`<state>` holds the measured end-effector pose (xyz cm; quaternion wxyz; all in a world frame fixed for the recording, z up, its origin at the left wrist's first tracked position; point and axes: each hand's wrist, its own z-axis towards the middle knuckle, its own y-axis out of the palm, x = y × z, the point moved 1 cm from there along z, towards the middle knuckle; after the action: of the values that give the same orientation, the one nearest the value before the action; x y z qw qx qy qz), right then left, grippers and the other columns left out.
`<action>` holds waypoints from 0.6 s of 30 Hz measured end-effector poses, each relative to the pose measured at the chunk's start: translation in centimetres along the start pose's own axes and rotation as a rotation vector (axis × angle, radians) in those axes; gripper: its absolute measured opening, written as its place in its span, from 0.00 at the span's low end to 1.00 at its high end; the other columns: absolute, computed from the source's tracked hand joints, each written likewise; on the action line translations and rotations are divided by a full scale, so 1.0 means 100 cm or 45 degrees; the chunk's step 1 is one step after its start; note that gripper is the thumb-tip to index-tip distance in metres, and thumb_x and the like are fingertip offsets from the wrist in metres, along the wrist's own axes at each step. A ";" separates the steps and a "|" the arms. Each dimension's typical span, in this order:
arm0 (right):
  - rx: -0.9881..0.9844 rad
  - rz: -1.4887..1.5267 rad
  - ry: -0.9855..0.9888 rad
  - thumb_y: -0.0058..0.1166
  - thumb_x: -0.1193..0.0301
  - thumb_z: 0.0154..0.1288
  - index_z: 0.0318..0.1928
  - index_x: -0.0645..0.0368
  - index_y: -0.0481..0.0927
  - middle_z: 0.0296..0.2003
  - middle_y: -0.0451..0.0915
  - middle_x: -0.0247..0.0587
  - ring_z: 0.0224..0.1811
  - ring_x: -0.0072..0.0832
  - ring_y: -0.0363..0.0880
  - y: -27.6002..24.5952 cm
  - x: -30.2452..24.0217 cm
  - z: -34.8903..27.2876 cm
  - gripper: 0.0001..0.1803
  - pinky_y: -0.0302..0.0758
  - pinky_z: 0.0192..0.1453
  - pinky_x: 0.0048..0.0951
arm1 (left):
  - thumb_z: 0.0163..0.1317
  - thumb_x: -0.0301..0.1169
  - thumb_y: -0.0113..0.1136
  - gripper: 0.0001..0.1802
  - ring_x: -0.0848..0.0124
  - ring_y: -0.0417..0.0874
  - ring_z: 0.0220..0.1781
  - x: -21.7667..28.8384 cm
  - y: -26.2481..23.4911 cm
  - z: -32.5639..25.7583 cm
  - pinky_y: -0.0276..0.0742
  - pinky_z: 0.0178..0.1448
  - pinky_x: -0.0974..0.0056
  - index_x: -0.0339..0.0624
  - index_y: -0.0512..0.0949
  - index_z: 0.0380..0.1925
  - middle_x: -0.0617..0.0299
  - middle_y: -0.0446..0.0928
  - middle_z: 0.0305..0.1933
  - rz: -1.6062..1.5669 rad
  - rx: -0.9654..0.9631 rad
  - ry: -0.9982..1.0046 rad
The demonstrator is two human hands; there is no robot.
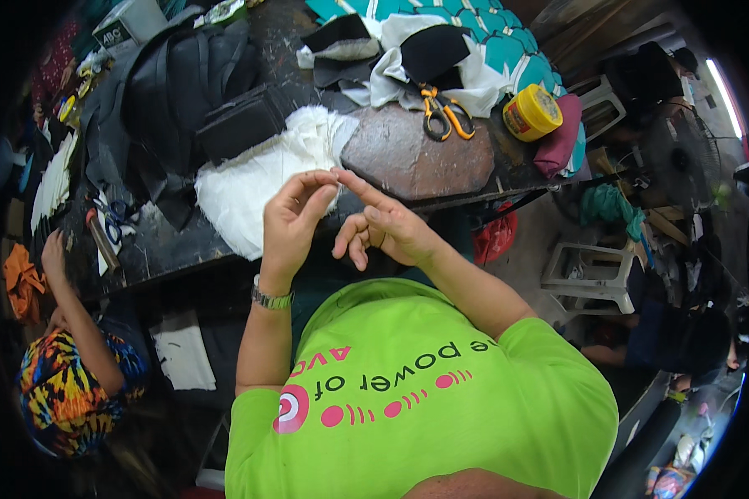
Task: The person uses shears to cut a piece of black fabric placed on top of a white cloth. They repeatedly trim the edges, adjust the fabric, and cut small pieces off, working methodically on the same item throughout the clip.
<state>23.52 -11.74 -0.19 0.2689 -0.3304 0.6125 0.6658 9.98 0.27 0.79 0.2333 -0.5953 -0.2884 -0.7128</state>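
Note:
My left hand (295,216), with a metal watch (271,297) on its wrist, is raised over the table's front edge. Its fingers are bent, and a gap shows between them and the thumb. My right hand (389,223) stretches its index finger to touch the left fingertips; its other fingers curl loosely. I make out nothing held in either hand. Just beyond them lies a pile of white fabric (250,195). Beside it, to the right, is a brown slab with cut corners (416,158), and orange-handled scissors (443,116) rest on its far edge.
Black material pieces (175,91) are heaped at left. White and black scraps (433,54) lie beyond the slab, with a yellow tub (532,113) and maroon cloth (559,137) at right. A co-worker (75,382) sits at left; a white plastic stool (592,277) stands on the right.

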 end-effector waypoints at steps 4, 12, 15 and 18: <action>0.035 0.080 -0.104 0.41 0.47 0.74 0.75 0.53 0.50 0.38 0.82 0.54 0.27 0.27 0.81 -0.012 0.000 0.002 0.38 0.79 0.37 0.24 | 0.70 0.23 0.51 0.21 0.69 0.82 0.51 -0.001 0.007 -0.002 0.77 0.55 0.69 0.33 0.66 0.62 0.55 0.72 0.59 -0.324 -0.163 -0.114; -0.269 0.258 0.070 0.41 0.48 0.75 0.76 0.48 0.48 0.42 0.81 0.61 0.28 0.29 0.82 -0.018 0.009 0.004 0.37 0.79 0.38 0.25 | 0.75 0.27 0.44 0.18 0.67 0.77 0.60 0.001 0.002 0.004 0.75 0.63 0.64 0.30 0.70 0.61 0.55 0.67 0.64 -0.144 -0.255 -0.128; -0.411 0.321 0.057 0.44 0.48 0.73 0.77 0.39 0.43 0.46 0.78 0.68 0.30 0.32 0.83 -0.016 0.009 0.005 0.39 0.80 0.40 0.25 | 0.75 0.28 0.43 0.19 0.61 0.75 0.64 0.003 0.007 0.003 0.73 0.67 0.61 0.29 0.70 0.61 0.50 0.68 0.66 -0.233 -0.324 -0.008; -0.491 0.349 0.052 0.45 0.50 0.74 0.77 0.33 0.38 0.50 0.76 0.71 0.32 0.34 0.83 -0.014 0.008 0.006 0.41 0.80 0.42 0.25 | 0.75 0.29 0.45 0.19 0.57 0.77 0.63 0.006 0.013 0.000 0.74 0.66 0.58 0.29 0.70 0.61 0.44 0.72 0.62 -0.620 -0.368 -0.162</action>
<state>23.99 -11.00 -1.64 0.0956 -0.3029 0.5185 0.7939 10.74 -0.70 1.54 -0.0507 -0.5791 -0.3322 -0.7427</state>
